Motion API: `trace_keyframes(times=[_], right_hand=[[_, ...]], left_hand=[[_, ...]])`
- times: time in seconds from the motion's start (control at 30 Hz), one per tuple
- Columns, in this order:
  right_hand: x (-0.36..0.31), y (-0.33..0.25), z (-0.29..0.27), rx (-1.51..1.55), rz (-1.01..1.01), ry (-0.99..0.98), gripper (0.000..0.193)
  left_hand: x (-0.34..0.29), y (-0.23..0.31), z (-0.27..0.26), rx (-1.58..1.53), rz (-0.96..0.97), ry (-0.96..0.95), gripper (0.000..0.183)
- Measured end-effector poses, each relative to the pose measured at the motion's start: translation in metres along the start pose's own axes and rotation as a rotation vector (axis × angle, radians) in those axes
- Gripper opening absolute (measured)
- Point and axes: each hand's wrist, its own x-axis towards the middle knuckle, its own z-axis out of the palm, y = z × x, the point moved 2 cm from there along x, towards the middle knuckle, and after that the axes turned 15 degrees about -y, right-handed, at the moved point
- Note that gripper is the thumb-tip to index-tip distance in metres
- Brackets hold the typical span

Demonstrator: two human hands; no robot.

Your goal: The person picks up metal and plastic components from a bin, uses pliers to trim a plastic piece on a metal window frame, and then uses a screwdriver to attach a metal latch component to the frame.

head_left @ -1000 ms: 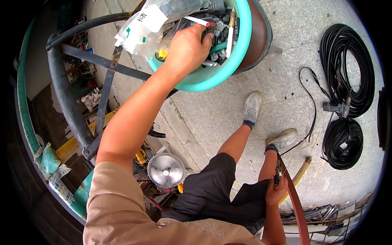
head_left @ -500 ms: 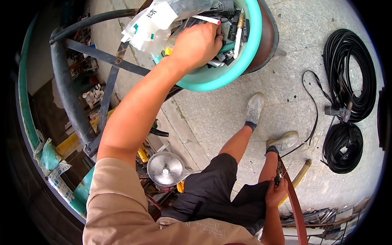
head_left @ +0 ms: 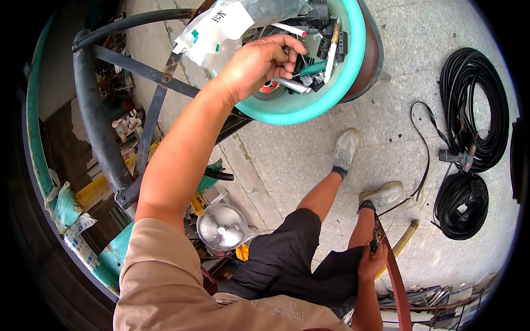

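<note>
Over the teal-rimmed basin (head_left: 287,117) at the top, my left hand (head_left: 265,63) hovers with fingers loosely bent and apart; nothing shows in them. The basin is crowded with a white pen-like stick with a red end (head_left: 289,29), a knife-like tool with a white and tan handle (head_left: 332,52), a green-handled tool (head_left: 313,68), a round disc with a red label (head_left: 270,89) partly under my wrist, and dark small parts. Low on the right, my right hand (head_left: 372,263) is closed round a dark, pliers-like tool (head_left: 375,237) beside my leg.
A plastic bag with a white label (head_left: 218,25) covers the basin's left side. Dark metal bars (head_left: 102,110) stand at the left. A round fan (head_left: 222,227) is below my left arm. Black cable coils (head_left: 475,105) lie on the right floor; a reddish bar (head_left: 395,276) passes my right hand.
My left hand has risen and drawn back from among the basin's contents, its fingers loosening and uncovering the red-labelled disc. My right hand keeps its hold. The view has shifted slightly.
</note>
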Motion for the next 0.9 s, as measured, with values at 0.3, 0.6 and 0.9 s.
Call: trace_keyframes(times=[0.3, 0.6, 0.9], right_hand=[[0.001, -0.010, -0.005, 0.013, 0.037, -0.034, 0.028], [0.002, -0.008, -0.003, 0.003, -0.018, -0.012, 0.027], [0.000, -0.009, 0.000, -0.003, 0.022, -0.048, 0.028]], left_hand=[[0.022, -0.014, 0.025, 0.788, 0.015, 0.357, 0.041], [0.039, -0.014, 0.040, 1.069, -0.018, 0.475, 0.036], [0.041, -0.029, 0.040, 1.106, 0.026, 0.487, 0.028]])
